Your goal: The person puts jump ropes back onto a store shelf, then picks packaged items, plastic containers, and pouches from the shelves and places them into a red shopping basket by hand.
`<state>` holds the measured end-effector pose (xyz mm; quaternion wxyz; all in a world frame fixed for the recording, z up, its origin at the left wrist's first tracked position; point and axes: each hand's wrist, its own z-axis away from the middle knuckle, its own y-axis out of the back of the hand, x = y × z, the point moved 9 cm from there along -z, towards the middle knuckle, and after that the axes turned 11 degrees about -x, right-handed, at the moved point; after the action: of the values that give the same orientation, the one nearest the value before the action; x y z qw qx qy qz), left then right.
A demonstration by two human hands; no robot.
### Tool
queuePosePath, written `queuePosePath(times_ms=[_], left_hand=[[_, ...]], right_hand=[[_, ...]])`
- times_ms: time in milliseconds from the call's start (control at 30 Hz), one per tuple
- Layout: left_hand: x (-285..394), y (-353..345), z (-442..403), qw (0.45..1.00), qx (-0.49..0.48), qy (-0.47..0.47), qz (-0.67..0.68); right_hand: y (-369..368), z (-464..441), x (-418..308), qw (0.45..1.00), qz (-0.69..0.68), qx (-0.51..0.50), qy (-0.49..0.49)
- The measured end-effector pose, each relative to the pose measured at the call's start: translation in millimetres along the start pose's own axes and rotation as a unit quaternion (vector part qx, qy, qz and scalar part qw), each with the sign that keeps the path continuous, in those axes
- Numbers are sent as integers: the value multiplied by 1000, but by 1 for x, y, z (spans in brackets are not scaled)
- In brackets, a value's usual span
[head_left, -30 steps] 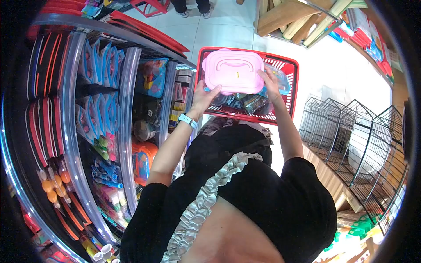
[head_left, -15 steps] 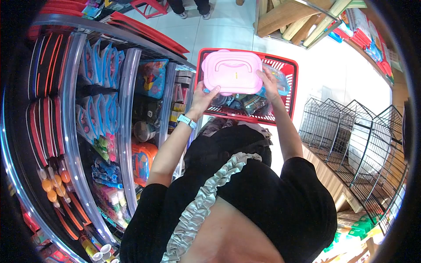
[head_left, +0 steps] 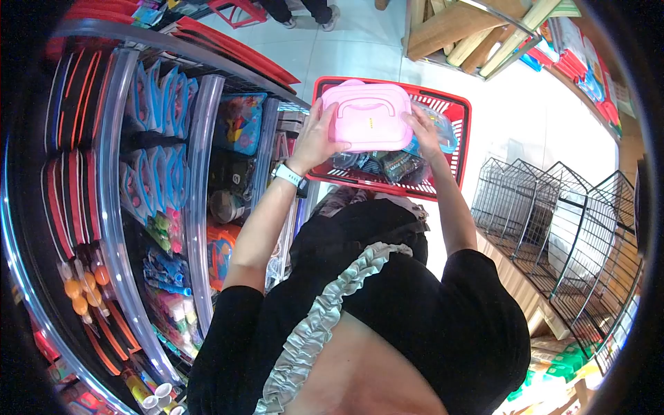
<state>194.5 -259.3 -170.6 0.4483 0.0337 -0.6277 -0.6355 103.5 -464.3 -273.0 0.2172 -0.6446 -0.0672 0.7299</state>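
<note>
A pink plastic box (head_left: 372, 123) with a moulded handle and a small yellow label lies level over the red basket (head_left: 465, 131). My left hand (head_left: 318, 140) grips its left side, fingers spread on the edge and the thumb along the near corner. On the right side, my right hand (head_left: 422, 131) holds the box by its edge. Under and beside the box, the basket holds a clear and blue container (head_left: 443, 130) and a dark package (head_left: 402, 167).
Shelves to the left carry blue pouches (head_left: 164, 102), an orange item (head_left: 223, 254) and striped goods (head_left: 69, 200). Wire racks (head_left: 553, 228) stand at the right, with wooden pieces (head_left: 470, 31) behind. A person's feet (head_left: 311, 19) show at the top.
My left hand has moved up along the box's left side, and its fingers now reach over the edge. The box has shifted slightly.
</note>
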Motion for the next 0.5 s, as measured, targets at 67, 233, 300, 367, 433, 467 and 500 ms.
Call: queuePosePath(times_ms=[67,233,300,367,433,467,500], left_hand=[[-6,-3,-7,1000,-21,7,2],[-6,-1,-18,997,-68,26,-17],[-5,-1,-21,996,-79,29,-22],[-2,-1,-22,995,-89,35,-36],[2,-1,-21,992,-98,46,-58],[6,0,-20,992,-95,40,-69],[9,2,-19,992,-92,34,-80]], right_hand=[[-1,-3,1,1000,1,-17,16],[-3,-6,2,999,-9,-30,25],[-4,-6,2,999,-8,-27,17],[-3,-5,3,999,-11,-26,21],[-1,-5,6,999,-11,-24,21],[0,-5,8,999,-10,-23,20],[1,-5,9,1000,-8,-22,19]])
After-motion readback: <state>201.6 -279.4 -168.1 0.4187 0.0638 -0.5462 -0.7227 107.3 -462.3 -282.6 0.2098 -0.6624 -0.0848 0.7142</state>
